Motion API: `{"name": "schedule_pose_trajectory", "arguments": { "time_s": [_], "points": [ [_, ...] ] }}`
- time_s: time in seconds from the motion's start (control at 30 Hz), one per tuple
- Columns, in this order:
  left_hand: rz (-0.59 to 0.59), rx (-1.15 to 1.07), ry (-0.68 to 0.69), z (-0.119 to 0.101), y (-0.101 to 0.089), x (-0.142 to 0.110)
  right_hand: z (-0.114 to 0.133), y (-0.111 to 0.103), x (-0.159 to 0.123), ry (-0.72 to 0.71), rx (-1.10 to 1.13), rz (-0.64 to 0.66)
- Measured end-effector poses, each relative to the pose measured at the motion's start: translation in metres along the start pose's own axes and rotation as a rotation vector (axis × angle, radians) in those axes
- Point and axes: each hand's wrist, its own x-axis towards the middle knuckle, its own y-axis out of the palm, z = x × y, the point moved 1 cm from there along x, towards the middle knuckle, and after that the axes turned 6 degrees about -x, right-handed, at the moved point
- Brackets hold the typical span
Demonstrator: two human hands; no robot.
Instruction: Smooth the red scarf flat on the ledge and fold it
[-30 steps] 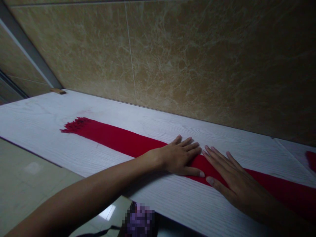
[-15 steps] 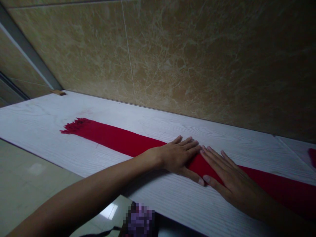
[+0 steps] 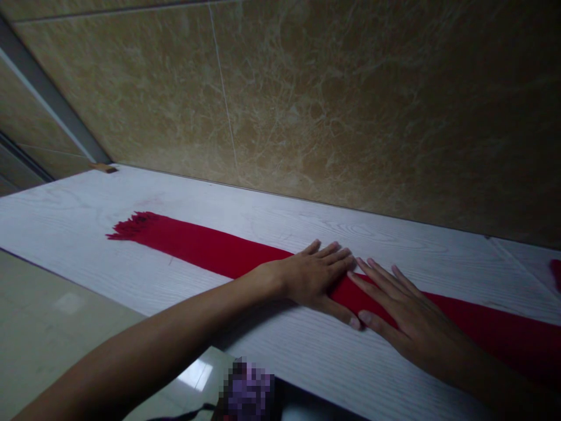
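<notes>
A long red scarf (image 3: 205, 244) lies flat, folded to a narrow strip, with its fringe (image 3: 131, 227) at the left end. Its right end runs out of view. My left hand (image 3: 313, 278) rests flat across the middle of the scarf, fingers stretched toward the wall and thumb pointing right. Just right of it, my right hand (image 3: 403, 313) also lies on the scarf with fingers extended and slightly spread. The two thumbs nearly meet at the scarf's near edge. Neither hand grips the cloth.
The scarf lies on a white wood-grain table (image 3: 272, 339) set along a brown marbled wall (image 3: 307, 105). A small wooden block (image 3: 104, 168) sits at the far left corner. Another red thing (image 3: 556, 273) shows at the right edge. Tiled floor (image 3: 56, 327) appears below left.
Both hands stay nearly in place on the scarf. The right hand's index finger has shifted slightly left, and its fingers are a little more spread. The view has tilted very slightly.
</notes>
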Motion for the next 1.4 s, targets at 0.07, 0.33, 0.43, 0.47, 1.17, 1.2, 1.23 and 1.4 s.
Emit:
{"name": "schedule_pose_trajectory", "arguments": {
  "time_s": [0.07,0.33,0.43,0.47,1.17,1.2,1.23,1.4],
  "points": [
    [-0.013,-0.007,0.014,0.001,0.0,0.0,0.0,-0.001,0.0,-0.001,0.014,-0.008],
    [-0.08,-0.005,0.031,0.003,-0.002,0.0,0.001,-0.004,0.001,0.013,0.078,-0.024],
    [-0.083,-0.012,0.027,0.002,-0.003,0.0,0.002,-0.004,0.001,0.033,0.082,-0.015],
    [-0.083,-0.015,0.026,0.002,-0.004,0.0,0.002,-0.004,0.0,0.038,0.078,-0.013],
    [-0.037,0.033,-0.05,0.008,0.005,0.004,0.0,-0.003,0.004,0.045,0.055,0.042],
    [-0.027,0.034,-0.057,0.006,0.004,0.003,0.0,-0.004,0.004,0.041,0.057,0.055],
    [-0.019,0.035,-0.06,0.005,0.003,0.002,0.0,-0.006,0.005,0.036,0.061,0.064],
    [-0.005,0.046,-0.058,0.0,-0.001,0.0,0.002,-0.013,0.007,0.027,0.076,0.092]
  ]
}}
